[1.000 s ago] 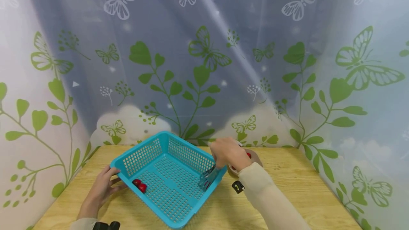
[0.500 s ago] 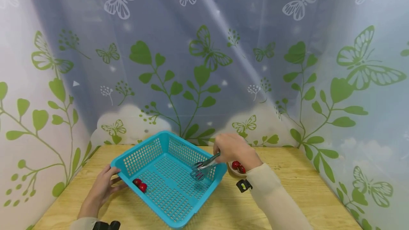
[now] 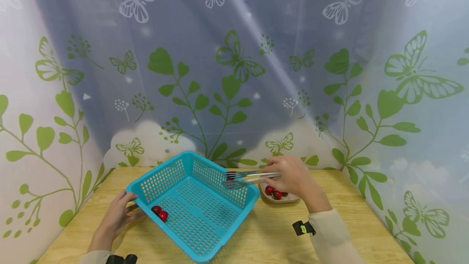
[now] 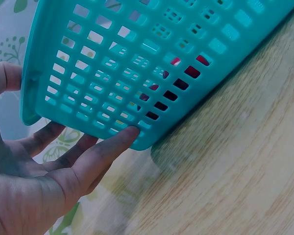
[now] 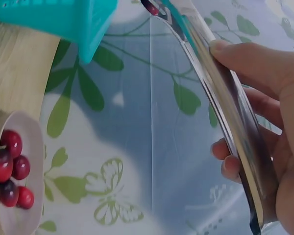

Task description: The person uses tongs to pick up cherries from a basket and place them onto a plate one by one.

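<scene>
My left hand holds the left corner of a blue perforated plastic basket, thumb over the rim and fingers against the wall. Inside, near that corner, lie two red cherries. My right hand grips metal tongs by their arms, thumb on one side and fingers on the other. The tongs' slotted heads are over the basket's right side, with red cherries between them. Below this hand a small pale bowl bears several more cherries.
The wooden table carries the basket and bowl. A patterned curtain with leaves and butterflies hangs behind and at both sides. The basket's right corner stands close beside the bowl.
My right hand has moved to the right, lifting the tongs from low inside the basket to rim height, now nearly level. The bowl has come into fuller view. My left hand stays put.
</scene>
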The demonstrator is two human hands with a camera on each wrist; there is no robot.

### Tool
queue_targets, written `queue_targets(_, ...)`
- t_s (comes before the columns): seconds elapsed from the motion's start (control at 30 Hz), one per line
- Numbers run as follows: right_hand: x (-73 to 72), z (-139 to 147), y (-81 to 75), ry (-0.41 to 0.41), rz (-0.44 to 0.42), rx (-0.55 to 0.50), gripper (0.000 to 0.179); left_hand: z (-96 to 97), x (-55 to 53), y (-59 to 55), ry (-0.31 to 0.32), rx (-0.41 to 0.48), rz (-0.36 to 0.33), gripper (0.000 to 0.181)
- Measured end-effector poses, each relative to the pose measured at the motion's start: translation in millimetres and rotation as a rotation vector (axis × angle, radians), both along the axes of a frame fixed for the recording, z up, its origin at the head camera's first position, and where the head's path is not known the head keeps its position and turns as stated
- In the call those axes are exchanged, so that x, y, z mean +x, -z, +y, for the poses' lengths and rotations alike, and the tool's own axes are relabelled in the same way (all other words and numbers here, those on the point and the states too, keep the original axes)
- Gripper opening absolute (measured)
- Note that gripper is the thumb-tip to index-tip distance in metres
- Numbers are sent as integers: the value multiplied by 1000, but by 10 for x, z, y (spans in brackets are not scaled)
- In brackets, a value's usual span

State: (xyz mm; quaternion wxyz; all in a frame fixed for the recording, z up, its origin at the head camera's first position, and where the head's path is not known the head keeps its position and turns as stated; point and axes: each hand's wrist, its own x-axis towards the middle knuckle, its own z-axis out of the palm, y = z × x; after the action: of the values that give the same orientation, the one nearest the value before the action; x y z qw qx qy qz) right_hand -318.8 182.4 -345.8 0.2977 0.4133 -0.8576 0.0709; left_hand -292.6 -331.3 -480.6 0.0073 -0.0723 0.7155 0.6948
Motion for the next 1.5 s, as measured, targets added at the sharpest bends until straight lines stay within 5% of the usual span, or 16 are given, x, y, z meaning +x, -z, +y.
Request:
queue_targets(0.33,166,433,190,-11,122,-182,25,16,-6,1,9,-4,2,64)
queue_targets(0.67,267,566,295,26,141,-213,25,14,16,-5,8,0,-15,65)
queue_targets(1.5,216,1097,409,291,40,-247,24,18,33,-27,19,-6,-3,63)
